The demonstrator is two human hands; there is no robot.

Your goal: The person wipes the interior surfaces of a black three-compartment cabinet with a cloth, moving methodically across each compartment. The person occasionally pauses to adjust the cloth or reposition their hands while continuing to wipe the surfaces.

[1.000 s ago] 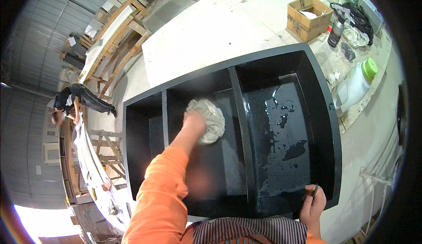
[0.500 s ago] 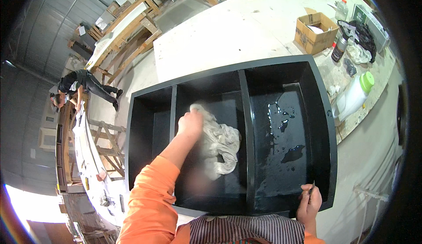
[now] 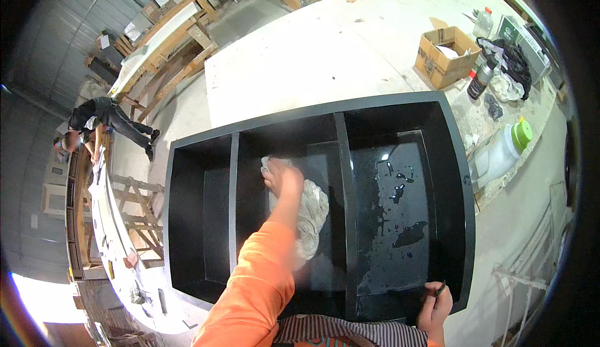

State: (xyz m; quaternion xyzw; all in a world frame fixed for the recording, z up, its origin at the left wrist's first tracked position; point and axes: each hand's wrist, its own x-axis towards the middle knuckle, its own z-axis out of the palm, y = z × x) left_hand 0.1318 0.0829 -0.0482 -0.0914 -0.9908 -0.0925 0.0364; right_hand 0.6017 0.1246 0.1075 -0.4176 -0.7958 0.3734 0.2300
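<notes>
A black three-compartment cabinet (image 3: 465,178) fills the frame's centre, lying on a pale desk (image 3: 325,53). In its middle compartment the left hand (image 3: 282,180) presses, fingers closed, on a crumpled white rag (image 3: 310,212). Lower right, the right hand (image 3: 435,305) grips the cabinet's rim. Wet patches (image 3: 409,234) sit in the right compartment; broad overlapping strokes with steady pressure would likely wipe best.

The left hand (image 3: 284,181) hides part of the white rag (image 3: 310,212); the rag's lower end is blurred.
</notes>
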